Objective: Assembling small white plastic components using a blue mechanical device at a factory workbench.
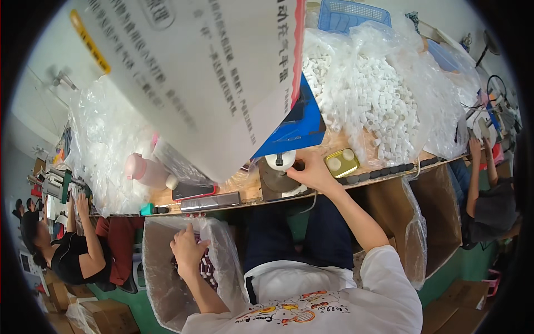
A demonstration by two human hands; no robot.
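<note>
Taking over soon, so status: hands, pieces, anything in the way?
Left hand open, over lined box. Right hand at white fixture, grip unclear. Dark pieces in box. Sheet blocks some view.

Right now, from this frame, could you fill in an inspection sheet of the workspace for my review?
Surface: wooden table, dark pieces lining its near edge.
Job's things: white fixture by the right hand; pile of small white parts with clear plastic; lined box below the table, holding dark reddish pieces.
Clutter: pink bottle, yellow-green tin, blue basket; a printed sheet hides part of the table.
Hands: right hand, fingers at the fixture, grip unclear; left hand over the box, fingers spread, no held item seen.
Cables: thin pale cord below the table edge.
Surroundings: one person at left, another at right; cardboard box lower left.
</note>
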